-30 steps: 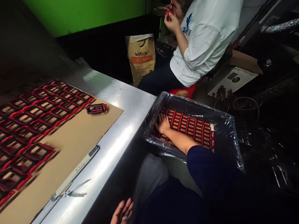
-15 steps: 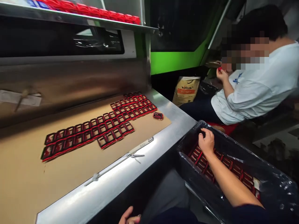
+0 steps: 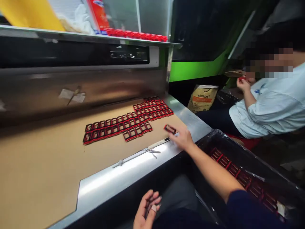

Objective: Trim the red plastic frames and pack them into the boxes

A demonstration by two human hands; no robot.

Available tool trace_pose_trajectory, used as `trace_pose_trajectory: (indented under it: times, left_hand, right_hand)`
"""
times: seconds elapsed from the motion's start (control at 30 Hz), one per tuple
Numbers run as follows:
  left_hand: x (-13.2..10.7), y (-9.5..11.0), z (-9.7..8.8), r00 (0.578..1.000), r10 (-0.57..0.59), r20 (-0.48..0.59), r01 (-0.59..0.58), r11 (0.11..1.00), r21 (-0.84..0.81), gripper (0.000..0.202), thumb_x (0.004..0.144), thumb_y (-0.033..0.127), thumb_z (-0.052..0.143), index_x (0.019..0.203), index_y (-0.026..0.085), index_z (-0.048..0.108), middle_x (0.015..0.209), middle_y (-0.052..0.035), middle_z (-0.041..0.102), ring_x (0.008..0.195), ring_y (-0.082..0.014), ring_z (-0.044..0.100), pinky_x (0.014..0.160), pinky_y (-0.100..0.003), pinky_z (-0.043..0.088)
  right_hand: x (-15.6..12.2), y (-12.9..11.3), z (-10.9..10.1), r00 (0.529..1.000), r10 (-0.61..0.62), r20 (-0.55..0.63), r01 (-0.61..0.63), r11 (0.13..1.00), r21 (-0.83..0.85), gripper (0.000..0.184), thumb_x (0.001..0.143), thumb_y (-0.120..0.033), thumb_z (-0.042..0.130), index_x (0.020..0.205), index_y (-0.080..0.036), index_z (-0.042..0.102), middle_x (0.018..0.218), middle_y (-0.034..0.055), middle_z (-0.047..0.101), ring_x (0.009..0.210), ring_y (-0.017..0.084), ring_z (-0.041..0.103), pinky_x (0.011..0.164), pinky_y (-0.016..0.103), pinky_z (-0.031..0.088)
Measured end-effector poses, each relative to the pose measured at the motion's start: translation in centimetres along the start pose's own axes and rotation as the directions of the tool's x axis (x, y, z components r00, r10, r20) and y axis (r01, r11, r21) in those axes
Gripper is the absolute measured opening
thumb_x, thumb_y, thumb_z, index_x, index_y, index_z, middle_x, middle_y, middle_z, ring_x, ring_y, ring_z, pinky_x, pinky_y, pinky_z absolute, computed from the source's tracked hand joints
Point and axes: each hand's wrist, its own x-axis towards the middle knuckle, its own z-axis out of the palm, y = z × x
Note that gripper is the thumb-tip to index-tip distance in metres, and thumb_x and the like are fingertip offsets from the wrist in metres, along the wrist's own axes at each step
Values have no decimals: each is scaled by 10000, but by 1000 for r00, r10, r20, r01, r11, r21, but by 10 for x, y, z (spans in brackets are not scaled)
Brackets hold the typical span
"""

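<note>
Workshop bay, dim, with a green-painted wall in the background. Steel workbench runs toward it, topped by a kraft cardboard sheet. Overhead, a steel shelf carries a row of red parts.

Right of bench: seated co-worker in a pale T-shirt, both hands raised near the chest around a small red item. Printed sack stands beyond. Below the bench edge, a plastic-lined crate holds rows of red-and-black frames.

On the sheet: matching frames in tight rows, well left of the hands. One loose frame lies apart from them, near the sheet's edge by the steel. Its long axis runs almost left to right, tipped down at the right end, which points toward the right hand. That hand is much the nearer: open, fingers extended, tips just below the frame, nothing grasped. Contact cannot be told. Left hand sits low and well back, palm up, loosely curled, empty, one finger taped.

Frame: rectangular, dark with red edging, open centre. Finer detail too small to read. White-handled tool lies along the sheet's edge, just left of the right fingertips.
</note>
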Motion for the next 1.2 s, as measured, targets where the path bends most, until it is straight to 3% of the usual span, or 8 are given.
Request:
trace_pose_trajectory:
  times: [0.13, 0.2, 0.27, 0.4, 0.53, 0.87, 1.07, 1.2]
  left_hand:
    - [-15, 36, 18, 996, 9, -94, -41, 939, -341, 731, 767, 533, 759, 1399, 290, 486, 1456, -130, 559, 1320, -317, 552, 1046, -433, 496]
    - [-18, 49, 17, 971, -114, -208, 21, 915, -403, 688, 757, 462, 782, 1342, 226, 509, 1286, -140, 677, 1237, -288, 620, 1053, -415, 488]
    - [-21, 53, 8, 938, -282, -202, 169, 880, -444, 628, 745, 347, 771, 1297, 178, 524, 1108, -126, 742, 1061, -285, 709, 975, -444, 539]
    - [-33, 45, -8, 912, -410, 24, 375, 809, -453, 600, 670, 210, 703, 1246, 149, 546, 965, -82, 755, 750, -258, 751, 756, -424, 606]
    - [-41, 37, -12, 917, -359, 175, 397, 774, -494, 634, 670, 213, 652, 1286, 157, 515, 899, -63, 743, 768, -265, 750, 716, -380, 597]
    - [-41, 33, -19, 938, -330, 104, 340, 827, -448, 475, 639, 209, 649, 1113, 164, 649, 883, -38, 681, 770, -198, 690, 681, -284, 566]
    - [-40, 32, -19, 942, -309, 128, 335, 869, -365, 429, 731, 337, 702, 1126, 180, 642, 801, 3, 614, 439, -64, 502, 362, -168, 380]
    - [-43, 31, -21, 949, -276, 153, 310, 906, -287, 499, 769, 425, 739, 1192, 199, 601, 788, 14, 597, 420, -37, 437, 335, -142, 315]
  right_hand:
    - [-124, -80, 26, 907, -411, -94, 419, 856, 303, 460, 837, -257, 639, 1295, -231, 616, 1134, 78, 717, 1058, 257, 654, 976, 420, 541]
    - [-166, -101, 30, 898, -434, -65, 421, 810, 409, 616, 800, -253, 674, 1394, -211, 521, 1203, 116, 680, 1193, 314, 595, 1049, 525, 490]
    - [-183, -106, 30, 911, -410, 46, 322, 776, 543, 792, 766, -266, 701, 1490, -184, 388, 1281, 150, 634, 1320, 354, 502, 1088, 595, 439]
    - [-180, -92, 35, 850, -414, 325, 45, 673, 738, 947, 712, -378, 821, 1515, -208, 350, 1503, 170, 464, 1469, 374, 315, 1128, 593, 398]
    - [-176, -88, 42, 784, -528, 325, -31, 490, 871, 892, 676, -408, 871, 1448, -226, 463, 1427, 133, 566, 1465, 326, 351, 1182, 541, 344]
    - [-171, -90, 43, 821, -500, 274, -14, 463, 886, 827, 689, -321, 811, 1445, -214, 493, 1362, 123, 622, 1331, 299, 511, 1115, 481, 431]
    - [-175, -90, 42, 844, -472, 255, -23, 443, 896, 828, 719, -339, 791, 1473, -226, 468, 1353, 118, 619, 1310, 286, 518, 1111, 478, 427]
    - [-178, -90, 44, 846, -449, 286, -83, 418, 904, 795, 735, -385, 785, 1455, -232, 485, 1352, 119, 614, 1315, 294, 514, 1107, 493, 431]
